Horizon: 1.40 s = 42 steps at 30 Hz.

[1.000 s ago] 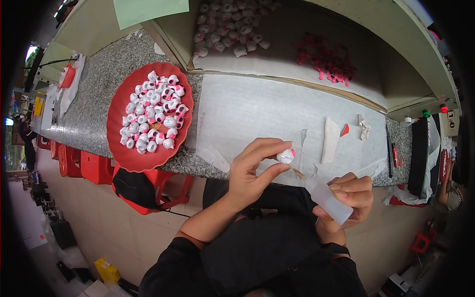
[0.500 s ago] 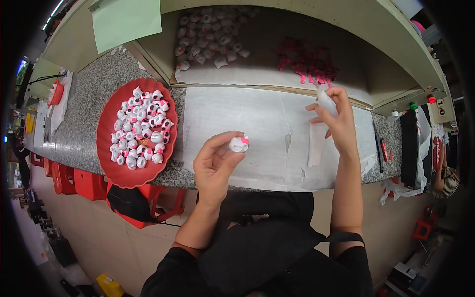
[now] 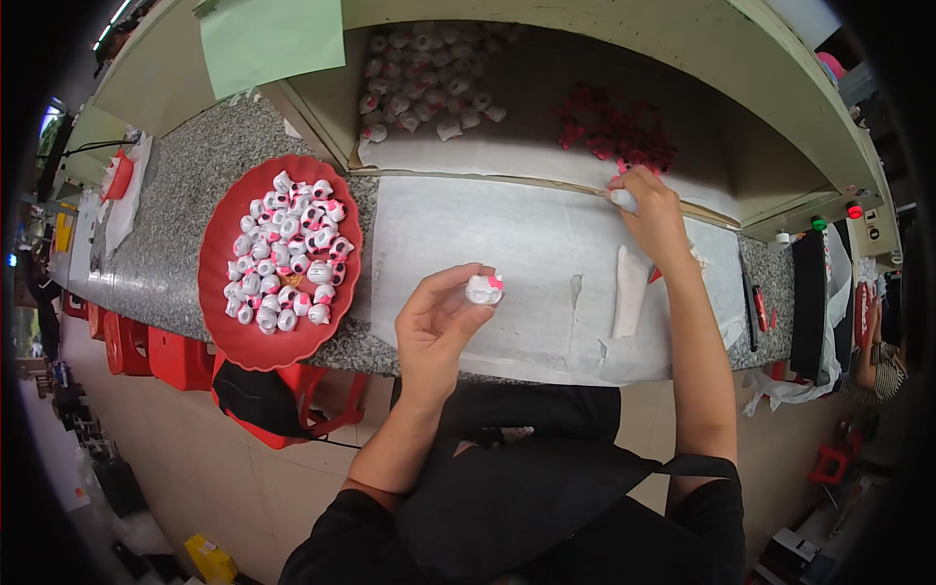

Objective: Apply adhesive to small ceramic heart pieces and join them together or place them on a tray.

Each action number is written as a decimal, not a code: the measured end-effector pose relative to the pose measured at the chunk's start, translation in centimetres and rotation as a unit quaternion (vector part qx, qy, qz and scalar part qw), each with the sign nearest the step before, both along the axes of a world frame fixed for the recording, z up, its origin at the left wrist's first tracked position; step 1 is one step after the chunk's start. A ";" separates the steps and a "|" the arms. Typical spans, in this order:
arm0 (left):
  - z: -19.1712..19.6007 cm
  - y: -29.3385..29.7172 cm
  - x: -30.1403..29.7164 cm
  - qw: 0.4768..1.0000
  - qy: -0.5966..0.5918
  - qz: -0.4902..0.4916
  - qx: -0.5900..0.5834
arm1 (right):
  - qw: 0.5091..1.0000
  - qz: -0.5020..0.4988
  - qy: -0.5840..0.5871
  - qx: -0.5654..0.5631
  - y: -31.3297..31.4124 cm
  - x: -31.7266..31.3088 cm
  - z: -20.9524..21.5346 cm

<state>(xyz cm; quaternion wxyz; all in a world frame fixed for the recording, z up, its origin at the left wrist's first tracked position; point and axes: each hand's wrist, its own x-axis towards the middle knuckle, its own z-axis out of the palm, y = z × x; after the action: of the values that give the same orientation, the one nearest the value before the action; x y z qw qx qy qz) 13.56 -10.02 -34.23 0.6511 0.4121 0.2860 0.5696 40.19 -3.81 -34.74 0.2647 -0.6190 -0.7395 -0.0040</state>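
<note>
My left hand pinches a small white figurine head with a pink patch, held above the white paper sheet. My right hand is closed around a small white squeeze bottle, mostly covered by the palm. Its fingertips are at the near edge of a pile of small pink pieces inside the shelf; whether they touch or pinch one I cannot tell. On the left, a red scalloped tray holds many similar white heads with pink and black patches.
More white heads lie on paper at the shelf's back left. The shelf's wooden lip crosses behind the sheet. A folded pale strip lies near my right forearm, with pens farther right. Green paper hangs at upper left.
My right hand has gone farther in toward the pink pieces, and the bottle has turned deeper into the palm. My left hand still holds the head; the whole view has shifted slightly.
</note>
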 end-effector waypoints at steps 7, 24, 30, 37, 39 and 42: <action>0.3 -1.0 0.8 0.998 -0.025 -0.054 0.000 | 0.865 0.007 0.500 -0.047 -7.6 -6.2 4.2; 1.4 -2.1 1.3 0.945 0.234 -0.028 0.227 | 0.702 0.043 0.699 -0.127 -12.0 -11.0 3.9; 1.4 -2.3 1.4 0.994 0.006 -0.083 0.066 | 0.726 0.055 0.675 -0.117 -12.1 -11.4 3.7; 0.9 -2.5 1.0 0.988 -0.028 -0.151 0.024 | 0.725 0.089 0.665 -0.156 -12.0 -11.1 3.9; 0.8 -2.5 1.1 0.986 -0.038 -0.155 0.037 | 0.727 0.109 0.662 -0.145 -12.4 -11.1 3.7; 0.5 -2.6 1.1 0.986 -0.033 -0.158 0.041 | 0.715 0.107 0.678 -0.130 -12.8 -11.4 3.5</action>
<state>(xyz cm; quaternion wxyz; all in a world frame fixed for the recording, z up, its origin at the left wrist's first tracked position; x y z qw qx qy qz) 14.65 -12.61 -33.70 0.7247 0.4596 0.1719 0.4838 28.83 -16.57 -31.19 0.6110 -0.4002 -0.4162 0.5415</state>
